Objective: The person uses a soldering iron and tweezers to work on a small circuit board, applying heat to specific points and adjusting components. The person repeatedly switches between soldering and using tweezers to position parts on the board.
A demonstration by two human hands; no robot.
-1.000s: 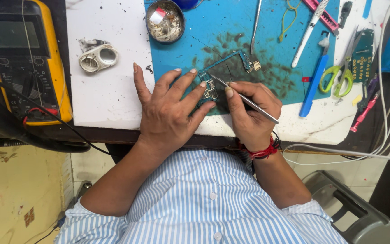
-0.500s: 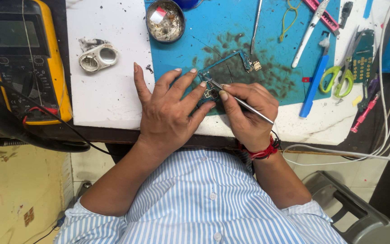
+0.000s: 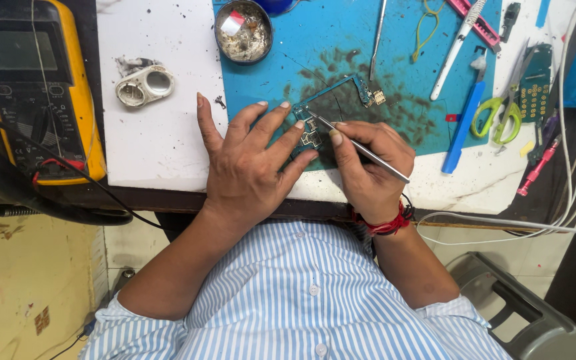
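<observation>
White workbench (image 3: 161,143) with blue mat (image 3: 408,47) over its far right part, stained dark around the middle. Blue circuit board (image 3: 321,110) flat on mat near its front-left corner, close to bench front edge. Left hand (image 3: 251,167) palm down, fingers spread apart, fingertips (image 3: 281,107) pressing on board's left end, thumb out over white surface. Right hand (image 3: 371,170) just right of board, thumb and fingers pinched shut around thin metal tweezers (image 3: 361,148), held pen-style; tip down on board between left fingertips and right thumb, touching small metal part there. Cannot tell whether tweezer tips grip anything. Red thread band (image 3: 385,225) on right wrist. Round tin (image 3: 243,30) at far edge on mat's left border. White ring-shaped part (image 3: 145,85) on bare bench, left of hands. Yellow multimeter (image 3: 35,87) off bench's left edge, black lead trailing along front. Along right side of mat: blue-handled tool (image 3: 465,127), green-handled scissors (image 3: 498,117), second small board (image 3: 535,83), white cables (image 3: 568,167) at right edge. Striped blue-white shirt (image 3: 301,300) below bench front.
</observation>
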